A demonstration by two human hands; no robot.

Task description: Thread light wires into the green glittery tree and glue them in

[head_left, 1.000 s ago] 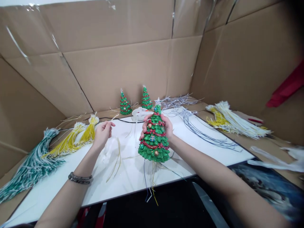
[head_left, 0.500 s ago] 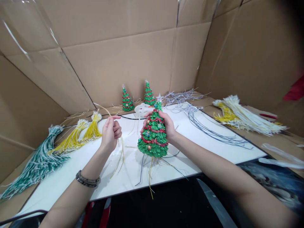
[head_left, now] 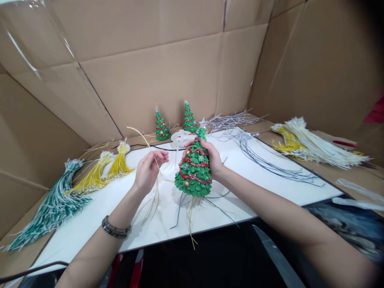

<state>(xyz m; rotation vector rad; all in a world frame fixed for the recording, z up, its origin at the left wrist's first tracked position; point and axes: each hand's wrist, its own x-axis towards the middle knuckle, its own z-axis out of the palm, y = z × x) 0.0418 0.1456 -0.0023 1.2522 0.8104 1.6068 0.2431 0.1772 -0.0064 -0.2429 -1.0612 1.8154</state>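
My right hand (head_left: 212, 157) grips a small green Christmas tree ornament (head_left: 193, 172) with red garlands and a clear star on top, held just above the white board (head_left: 264, 180). Thin yellow and dark wires hang from the tree's base. My left hand (head_left: 148, 171) pinches a thin yellow wire (head_left: 144, 138) that curves up and to the left, a short way left of the tree. More loose yellow strands (head_left: 151, 204) lie on the board under that hand.
Two more small trees (head_left: 162, 126) (head_left: 189, 119) stand at the back by a white disc (head_left: 182, 137). Green and yellow wire bundles (head_left: 51, 204) (head_left: 103, 170) lie left, blue-grey wires (head_left: 264, 160) and yellow-white bundles (head_left: 312, 146) right. Cardboard walls (head_left: 168, 76) surround the workspace.
My left hand picked a yellow wire up from the board and moved right, closer to the tree. My right hand kept the tree, turning it slightly.
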